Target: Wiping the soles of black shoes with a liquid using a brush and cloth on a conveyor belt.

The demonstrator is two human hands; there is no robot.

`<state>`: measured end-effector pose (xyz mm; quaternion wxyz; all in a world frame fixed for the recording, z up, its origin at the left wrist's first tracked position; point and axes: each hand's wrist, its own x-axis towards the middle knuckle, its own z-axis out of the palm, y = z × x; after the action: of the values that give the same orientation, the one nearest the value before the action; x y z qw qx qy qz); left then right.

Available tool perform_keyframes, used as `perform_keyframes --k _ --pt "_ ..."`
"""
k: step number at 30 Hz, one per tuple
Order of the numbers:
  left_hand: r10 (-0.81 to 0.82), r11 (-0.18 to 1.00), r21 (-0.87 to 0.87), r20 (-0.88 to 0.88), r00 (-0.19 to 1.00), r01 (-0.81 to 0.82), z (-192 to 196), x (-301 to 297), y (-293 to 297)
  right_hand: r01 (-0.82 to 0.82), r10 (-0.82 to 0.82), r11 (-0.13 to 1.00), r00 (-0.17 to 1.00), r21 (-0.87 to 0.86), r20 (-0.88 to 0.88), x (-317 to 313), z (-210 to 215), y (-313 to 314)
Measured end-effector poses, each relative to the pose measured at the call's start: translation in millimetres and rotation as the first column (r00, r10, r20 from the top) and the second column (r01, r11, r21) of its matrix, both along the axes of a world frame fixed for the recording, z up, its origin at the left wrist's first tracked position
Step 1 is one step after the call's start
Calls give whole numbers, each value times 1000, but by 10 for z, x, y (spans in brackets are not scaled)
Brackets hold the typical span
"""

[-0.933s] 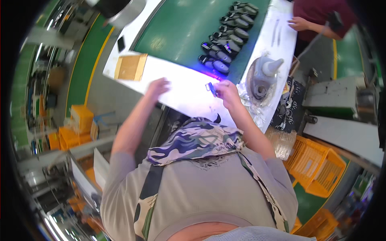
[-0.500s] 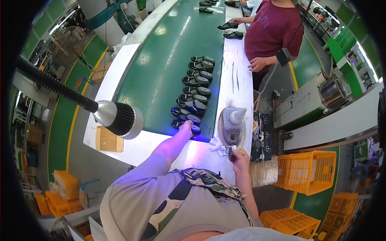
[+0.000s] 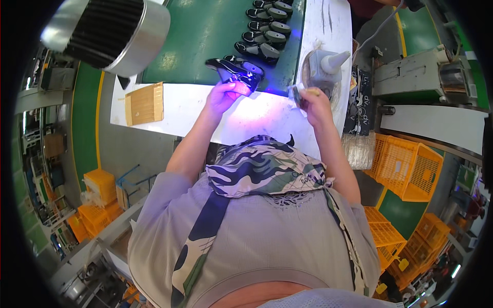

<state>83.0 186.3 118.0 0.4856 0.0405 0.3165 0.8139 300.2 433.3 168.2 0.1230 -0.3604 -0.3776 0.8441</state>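
My left hand (image 3: pixel 221 98) is closed on the heel end of a black shiny shoe (image 3: pixel 236 77), raised tilted over the near edge of the green conveyor belt (image 3: pixel 192 43). Violet light falls on the shoe and the fingers. Pinched in my right hand (image 3: pixel 317 105) is a small dark piece with a whitish part, its kind too small to make out. That hand is just in front of a grey bottle with a white nozzle (image 3: pixel 328 69), which stands in a shallow dish. Beyond the held shoe, several black shoes (image 3: pixel 262 51) lie in a row on the belt, grey soles partly showing.
A large silver-and-black lamp head (image 3: pixel 110 33) hangs at upper left. A flat cardboard piece (image 3: pixel 144 104) lies on the white table edge (image 3: pixel 179 110). At right are a wrapped box (image 3: pixel 358 150) and orange crates (image 3: pixel 405 167). More orange crates (image 3: pixel 100 187) stand at left.
My left hand has picked up the nearest shoe from the row and drawn it toward me, tilting it. My right hand keeps its small piece near the bottle. The view has tipped down.
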Motion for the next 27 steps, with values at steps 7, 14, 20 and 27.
perform_keyframes --k 7,14,20,27 --pt "164 941 -221 -369 915 -258 883 279 -313 -186 204 961 977 207 -68 -654 328 -120" --pt "-59 834 -52 -998 6 -549 1447 622 -382 -283 424 836 877 470 -227 -1038 868 -491" --pt "40 812 82 -996 -86 -578 1437 675 -450 -304 458 807 863 507 -213 -1136 835 -639" --pt "-203 744 -34 -963 -177 -668 1786 895 -459 -508 525 848 769 149 -365 -1023 1140 -785"
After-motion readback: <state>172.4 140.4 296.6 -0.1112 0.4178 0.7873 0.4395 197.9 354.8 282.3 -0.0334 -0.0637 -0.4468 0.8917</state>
